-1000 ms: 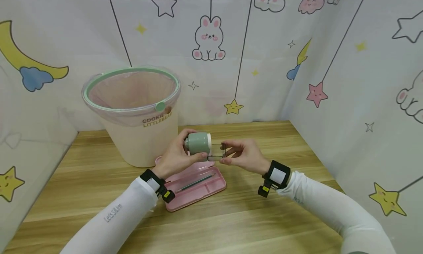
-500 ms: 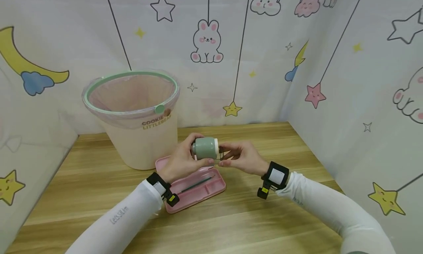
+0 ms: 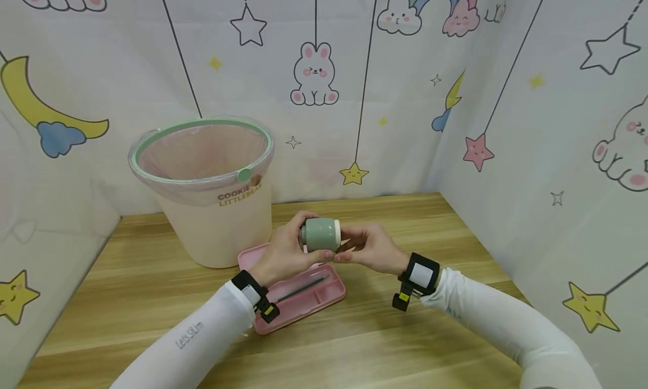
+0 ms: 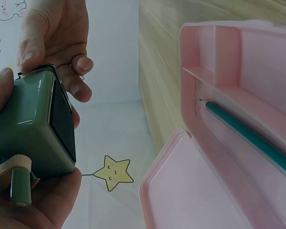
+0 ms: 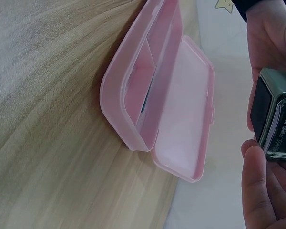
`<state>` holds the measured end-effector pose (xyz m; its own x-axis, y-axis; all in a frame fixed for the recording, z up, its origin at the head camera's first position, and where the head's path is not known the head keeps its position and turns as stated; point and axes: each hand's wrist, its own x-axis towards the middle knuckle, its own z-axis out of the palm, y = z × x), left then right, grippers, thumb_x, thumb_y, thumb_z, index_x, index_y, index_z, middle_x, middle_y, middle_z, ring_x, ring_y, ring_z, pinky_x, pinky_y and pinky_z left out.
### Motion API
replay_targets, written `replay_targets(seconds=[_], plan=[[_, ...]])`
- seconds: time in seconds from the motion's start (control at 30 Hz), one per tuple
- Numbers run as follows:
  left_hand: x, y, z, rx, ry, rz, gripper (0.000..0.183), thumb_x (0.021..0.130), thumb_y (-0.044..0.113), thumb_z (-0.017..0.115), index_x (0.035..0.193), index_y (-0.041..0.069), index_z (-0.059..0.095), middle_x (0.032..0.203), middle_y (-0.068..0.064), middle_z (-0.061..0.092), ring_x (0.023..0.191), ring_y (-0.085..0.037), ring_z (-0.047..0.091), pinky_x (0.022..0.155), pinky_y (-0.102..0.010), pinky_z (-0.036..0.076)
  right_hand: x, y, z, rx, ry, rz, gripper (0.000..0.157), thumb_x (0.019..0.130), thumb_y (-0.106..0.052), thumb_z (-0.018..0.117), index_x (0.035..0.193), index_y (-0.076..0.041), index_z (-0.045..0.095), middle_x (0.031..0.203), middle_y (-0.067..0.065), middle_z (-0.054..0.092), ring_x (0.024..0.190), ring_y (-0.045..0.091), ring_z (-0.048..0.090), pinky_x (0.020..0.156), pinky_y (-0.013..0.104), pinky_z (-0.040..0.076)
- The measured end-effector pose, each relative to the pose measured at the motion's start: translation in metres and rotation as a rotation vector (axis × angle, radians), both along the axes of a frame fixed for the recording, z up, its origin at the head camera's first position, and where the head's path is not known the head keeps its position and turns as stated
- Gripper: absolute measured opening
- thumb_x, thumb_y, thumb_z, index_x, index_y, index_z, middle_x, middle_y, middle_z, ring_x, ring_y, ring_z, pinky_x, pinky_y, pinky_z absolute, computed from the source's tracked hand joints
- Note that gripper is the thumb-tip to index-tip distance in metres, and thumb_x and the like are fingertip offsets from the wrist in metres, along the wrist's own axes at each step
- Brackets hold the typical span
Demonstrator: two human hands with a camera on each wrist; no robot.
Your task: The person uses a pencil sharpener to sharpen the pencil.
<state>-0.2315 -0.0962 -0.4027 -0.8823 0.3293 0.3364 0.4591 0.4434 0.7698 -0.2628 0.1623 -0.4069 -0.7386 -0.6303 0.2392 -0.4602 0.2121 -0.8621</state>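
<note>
A green hand-crank pencil sharpener (image 3: pixel 322 234) with a white end band is held in the air above the pink pencil case. My left hand (image 3: pixel 288 251) grips its body from the left, thumb along the lower side. The crank with its green knob (image 4: pixel 21 188) shows in the left wrist view. My right hand (image 3: pixel 372 247) pinches at the sharpener's right end, thumb and fingertips around the clear drawer (image 5: pixel 282 136), which sits inside the body. Its front is largely hidden by the fingers in the head view.
Below the hands lies the opened pink pencil case (image 3: pixel 306 310), with a dark green pencil (image 3: pixel 301 289) in it. A cream bin (image 3: pixel 223 237) with a green rim and plastic liner stands behind to the left. Printed curtains surround the wooden table (image 3: pixel 405 344).
The clear drawer, sticking out a second ago, has slid into the sharpener. My left hand moved right with the sharpener toward my right hand, which stayed nearly in place.
</note>
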Motion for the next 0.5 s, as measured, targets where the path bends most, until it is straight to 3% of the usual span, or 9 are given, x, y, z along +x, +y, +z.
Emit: replay_targets(seconds=[0.5], plan=[[-0.0002,0.0023,-0.0022,-0.001,0.001,-0.031,0.074,0.086,0.033,0.101,0.144,0.017,0.059,0.122,-0.01,0.077,0.096,-0.022,0.069,0.077,-0.033,0.056,-0.0014,0.0006,0.0038,0.092,0.044,-0.021,0.053,0.094,-0.001,0.086,0.145,0.004,0.07,0.131,0.025,0.08,0.102,0.023,0.084,0.089,0.035,0.069]])
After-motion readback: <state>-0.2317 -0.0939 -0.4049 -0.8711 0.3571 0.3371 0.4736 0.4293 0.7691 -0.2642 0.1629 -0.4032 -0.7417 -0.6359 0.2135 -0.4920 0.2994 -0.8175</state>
